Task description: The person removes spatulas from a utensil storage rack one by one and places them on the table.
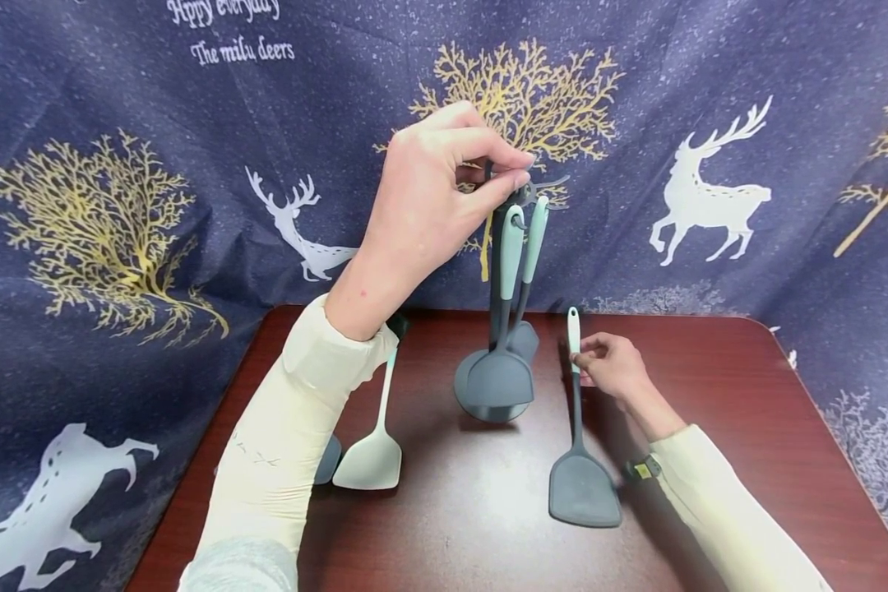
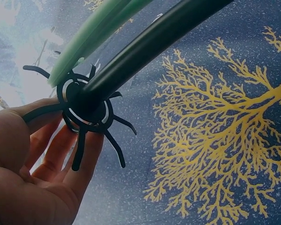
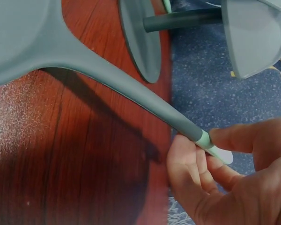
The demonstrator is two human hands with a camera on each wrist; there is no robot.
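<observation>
The left hand (image 1: 432,185) pinches the dark hooked ring at the top of a utensil stand; in the left wrist view the fingers of that hand (image 2: 42,154) lie against the ring (image 2: 86,105). Two utensils with mint handles (image 1: 512,251) hang from its hooks, above the round base (image 1: 488,413). To the right of the stand, the right hand (image 1: 614,370) holds a grey spatula (image 1: 585,491) by its mint handle, blade downward. The right wrist view shows the thumb and fingers of the right hand (image 3: 225,173) pinching that handle (image 3: 205,139).
A pale green spatula (image 1: 370,460) lies on the dark red table (image 1: 444,526) to the left, beside a grey-blue utensil (image 1: 329,460) partly hidden by the left sleeve. Behind the table hangs a blue cloth (image 1: 599,271) printed with deer and yellow trees.
</observation>
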